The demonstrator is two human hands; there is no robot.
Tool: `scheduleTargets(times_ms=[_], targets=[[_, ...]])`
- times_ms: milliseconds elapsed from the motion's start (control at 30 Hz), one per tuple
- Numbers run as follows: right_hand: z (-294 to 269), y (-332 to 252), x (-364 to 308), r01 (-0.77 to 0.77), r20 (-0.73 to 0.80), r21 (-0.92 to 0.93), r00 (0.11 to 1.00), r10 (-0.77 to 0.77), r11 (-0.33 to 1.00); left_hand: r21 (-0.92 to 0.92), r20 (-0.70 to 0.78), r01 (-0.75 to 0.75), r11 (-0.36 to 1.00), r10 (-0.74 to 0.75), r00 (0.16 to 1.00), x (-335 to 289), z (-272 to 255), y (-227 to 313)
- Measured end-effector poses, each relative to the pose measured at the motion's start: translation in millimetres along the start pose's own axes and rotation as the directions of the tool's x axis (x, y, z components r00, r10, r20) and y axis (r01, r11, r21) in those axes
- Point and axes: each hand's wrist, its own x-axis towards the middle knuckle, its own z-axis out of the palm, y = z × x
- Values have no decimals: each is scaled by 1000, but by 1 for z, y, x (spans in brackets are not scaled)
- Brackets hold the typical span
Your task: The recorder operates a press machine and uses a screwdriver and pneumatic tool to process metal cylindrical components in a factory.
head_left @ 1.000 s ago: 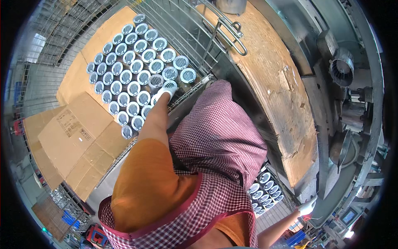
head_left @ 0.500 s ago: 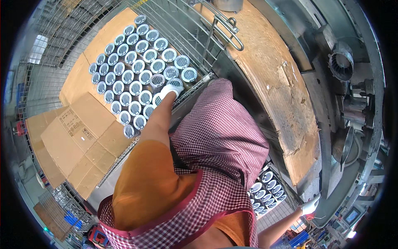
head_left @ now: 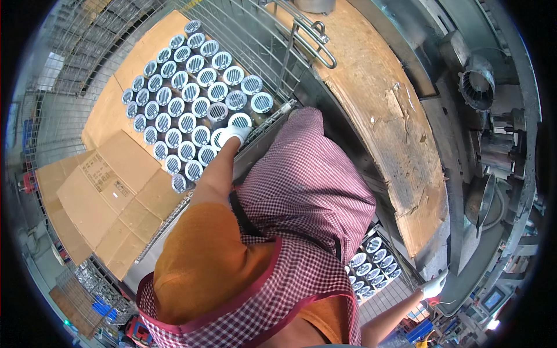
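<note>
My left hand [head_left: 233,137], in a white glove, is closed at the near edge of a round metal vent cap [head_left: 239,120] with a slatted grille. Its fingers are mostly hidden under and beside the cap. Around it stand rows of the same slatted caps [head_left: 190,91], packed close on a cardboard sheet [head_left: 107,110] inside a wire cage. Far off to the lower right, my right hand [head_left: 432,286], also white-gloved, stretches its fingers along the edge of a grey machine tray [head_left: 464,290]. Nothing shows in it.
A folded cardboard flap [head_left: 110,191] lies left of the caps. Wire cage bars [head_left: 261,40] rise beyond them. A worn wooden board [head_left: 383,116] runs along my right, with metal machinery [head_left: 478,87] past it. More slatted caps [head_left: 374,267] stand in a wire basket at lower right.
My left hand has drawn back slightly toward me, and the cap at its fingers has shifted with it, its grille now showing more fully. My right hand stays about where it was.
</note>
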Motion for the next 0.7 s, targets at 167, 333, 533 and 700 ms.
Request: scheduleTargets(times_ms=[167,333,533,700], targets=[[-4,-5,-7,-59,-27,-36,998,58,998,52,-80,-296,954,300,951,-14,-35,34],[0,-12,-8,-33,1,-4,999,33,999,202,-34,-360,911,374,927,42,-30,67],[0,-25,-18,-79,-7,80,997,80,994,226,94,-192,955,174,980,44,4,101],[-3,-19,-16,-87,-20,102,996,90,991,209,85,-102,973,86,993,63,26,107]])
